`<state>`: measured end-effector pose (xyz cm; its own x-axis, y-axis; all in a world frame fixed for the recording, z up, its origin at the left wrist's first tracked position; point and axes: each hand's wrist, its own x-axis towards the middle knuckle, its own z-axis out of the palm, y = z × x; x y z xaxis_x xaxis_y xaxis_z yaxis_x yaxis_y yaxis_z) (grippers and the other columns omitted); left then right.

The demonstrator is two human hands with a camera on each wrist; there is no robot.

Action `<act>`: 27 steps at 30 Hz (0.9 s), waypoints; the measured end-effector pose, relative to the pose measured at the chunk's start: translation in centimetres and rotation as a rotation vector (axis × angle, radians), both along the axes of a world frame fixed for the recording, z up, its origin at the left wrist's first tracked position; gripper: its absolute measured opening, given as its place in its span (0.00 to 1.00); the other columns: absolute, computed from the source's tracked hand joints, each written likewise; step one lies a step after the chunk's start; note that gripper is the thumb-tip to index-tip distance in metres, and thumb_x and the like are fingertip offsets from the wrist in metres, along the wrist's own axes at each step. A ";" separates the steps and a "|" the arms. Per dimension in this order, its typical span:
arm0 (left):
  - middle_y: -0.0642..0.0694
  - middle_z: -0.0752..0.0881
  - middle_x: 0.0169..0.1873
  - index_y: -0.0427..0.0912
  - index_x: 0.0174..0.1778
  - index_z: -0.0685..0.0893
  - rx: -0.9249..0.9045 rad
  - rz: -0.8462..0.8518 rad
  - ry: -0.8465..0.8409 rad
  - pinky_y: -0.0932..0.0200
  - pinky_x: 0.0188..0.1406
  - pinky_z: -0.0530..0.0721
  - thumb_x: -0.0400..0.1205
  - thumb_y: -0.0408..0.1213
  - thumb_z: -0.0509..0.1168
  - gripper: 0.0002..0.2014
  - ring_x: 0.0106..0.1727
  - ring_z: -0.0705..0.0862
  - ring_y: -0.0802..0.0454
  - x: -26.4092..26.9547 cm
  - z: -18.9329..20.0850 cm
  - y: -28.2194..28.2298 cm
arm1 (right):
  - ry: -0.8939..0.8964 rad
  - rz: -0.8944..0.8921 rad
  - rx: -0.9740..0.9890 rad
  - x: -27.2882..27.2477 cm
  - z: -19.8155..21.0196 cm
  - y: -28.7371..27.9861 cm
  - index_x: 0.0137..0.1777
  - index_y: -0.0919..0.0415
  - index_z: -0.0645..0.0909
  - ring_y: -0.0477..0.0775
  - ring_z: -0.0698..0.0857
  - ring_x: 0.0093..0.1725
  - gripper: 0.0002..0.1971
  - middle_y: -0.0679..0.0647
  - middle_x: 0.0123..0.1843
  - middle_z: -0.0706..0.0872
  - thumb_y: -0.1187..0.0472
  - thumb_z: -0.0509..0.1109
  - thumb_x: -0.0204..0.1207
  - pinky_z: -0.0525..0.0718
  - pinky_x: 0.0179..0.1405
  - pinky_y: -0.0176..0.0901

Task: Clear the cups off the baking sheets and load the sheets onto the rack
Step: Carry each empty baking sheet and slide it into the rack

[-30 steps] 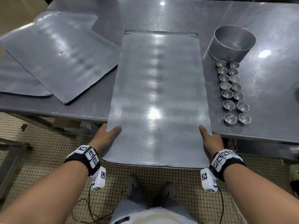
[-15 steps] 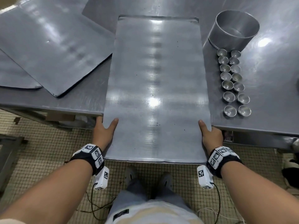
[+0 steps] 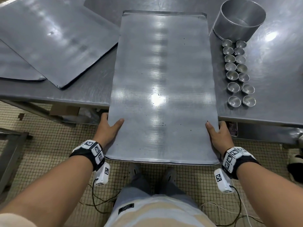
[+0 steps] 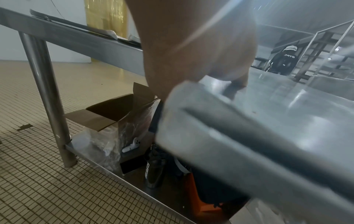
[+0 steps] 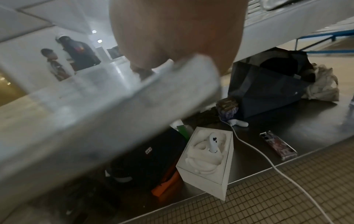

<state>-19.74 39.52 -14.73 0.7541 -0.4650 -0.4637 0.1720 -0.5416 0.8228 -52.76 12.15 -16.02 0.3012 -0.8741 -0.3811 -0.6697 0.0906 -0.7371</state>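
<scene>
Both hands grip the near end of a baking sheet [image 3: 162, 89] that juts past the tabletop [image 3: 91, 89] edge: left hand [image 3: 109, 128] and right hand [image 3: 218, 133] with thumbs on top. Small cups [image 3: 238, 71] stand just right of it.

cups [image 3: 238, 73] beside sheet's [image 3: 162, 82] right edge

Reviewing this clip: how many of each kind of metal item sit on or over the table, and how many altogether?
Small metal cups: 14
Baking sheets: 3, counting the held sheet
Large round tin: 1
Total: 18
</scene>
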 end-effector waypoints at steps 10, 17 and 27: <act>0.54 0.85 0.56 0.46 0.70 0.72 0.008 -0.036 -0.066 0.61 0.46 0.84 0.80 0.49 0.75 0.28 0.54 0.86 0.59 -0.7 0.2 0.6 | 0.095 0.126 -0.075 -2.1 -0.4 -0.1 0.63 0.56 0.75 0.59 0.85 0.57 0.26 0.55 0.60 0.86 0.35 0.67 0.80 0.83 0.62 0.58; 0.53 0.84 0.52 0.44 0.62 0.75 0.083 -0.054 -0.201 0.58 0.43 0.81 0.85 0.55 0.66 0.19 0.51 0.85 0.57 -0.2 2.2 0.6 | 0.010 0.065 -0.093 -2.2 0.6 0.3 0.55 0.57 0.78 0.57 0.86 0.50 0.21 0.53 0.51 0.87 0.38 0.66 0.82 0.84 0.53 0.54; 0.49 0.88 0.52 0.45 0.60 0.78 0.015 0.022 -0.227 0.46 0.51 0.87 0.82 0.58 0.70 0.21 0.53 0.88 0.48 -1.0 3.3 0.9 | -0.111 0.029 -0.147 -2.8 3.8 -1.1 0.56 0.57 0.85 0.52 0.89 0.51 0.17 0.48 0.50 0.91 0.43 0.71 0.80 0.86 0.56 0.52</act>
